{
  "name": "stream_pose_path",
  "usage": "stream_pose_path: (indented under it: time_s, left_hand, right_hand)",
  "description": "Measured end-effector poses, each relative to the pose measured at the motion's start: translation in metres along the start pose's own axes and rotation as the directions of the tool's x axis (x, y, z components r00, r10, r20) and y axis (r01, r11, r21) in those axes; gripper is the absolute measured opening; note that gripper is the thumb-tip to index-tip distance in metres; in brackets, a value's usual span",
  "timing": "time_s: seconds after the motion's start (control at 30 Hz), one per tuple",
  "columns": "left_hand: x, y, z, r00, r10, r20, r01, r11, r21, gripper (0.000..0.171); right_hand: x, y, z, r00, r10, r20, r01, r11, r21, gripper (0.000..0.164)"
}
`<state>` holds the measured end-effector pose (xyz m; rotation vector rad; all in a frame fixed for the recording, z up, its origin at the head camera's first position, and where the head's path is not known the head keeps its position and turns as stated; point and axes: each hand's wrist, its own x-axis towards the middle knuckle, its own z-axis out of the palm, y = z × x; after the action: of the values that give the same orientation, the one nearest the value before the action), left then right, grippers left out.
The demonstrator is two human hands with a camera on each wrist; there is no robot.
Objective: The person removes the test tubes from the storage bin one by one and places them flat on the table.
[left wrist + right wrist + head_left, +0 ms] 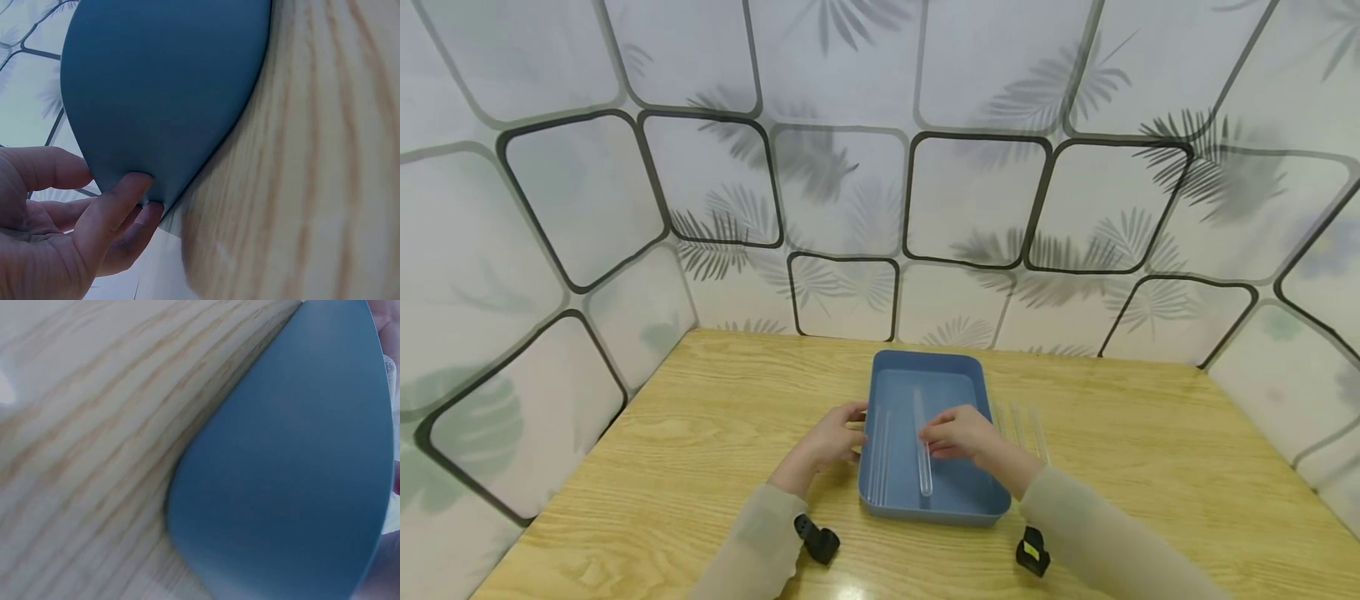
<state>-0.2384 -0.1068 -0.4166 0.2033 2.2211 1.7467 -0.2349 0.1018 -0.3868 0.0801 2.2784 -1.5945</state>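
Over the inside of a blue plastic tray [928, 360], my right hand [961, 435] pinches a clear test tube [926, 477]. The tube's rounded end points toward me. Thin clear tubes [878, 467] lie lengthwise along the tray's left side. My left hand [830, 437] is at the tray's left wall, its fingertips touching the outer face of the wall [169, 75] in the left wrist view. The right wrist view is mostly filled by the tray's outside [281, 462], which hides most of the right hand; a bit of tube [390, 370] shows past the rim.
More clear tubes [1018, 425] lie on the wooden table [737, 400] right of the tray, partly behind the right forearm. A patterned cloth screen [842, 192] stands along the table's back and sides. Black wrist cameras [820, 543] hang under both sleeves.
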Motion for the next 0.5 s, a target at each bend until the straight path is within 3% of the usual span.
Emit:
stream_pose_path:
  time_s: [0.27,0.5]
  left_hand:
    - [-0.002,0.001,0.0,1.0,0.007,-0.001,-0.007,1.0,0.003,0.055]
    - [-0.003,0.003,-0.001,1.0,0.011,0.007,-0.011,1.0,-0.02,0.056]
  right_hand:
    - [-0.003,0.004,-0.02,1.0,-0.029,-0.002,0.029,1.0,0.003,0.026]
    - [-0.008,0.005,-0.036,0.998,-0.047,0.045,0.046,0.999,0.025,0.03]
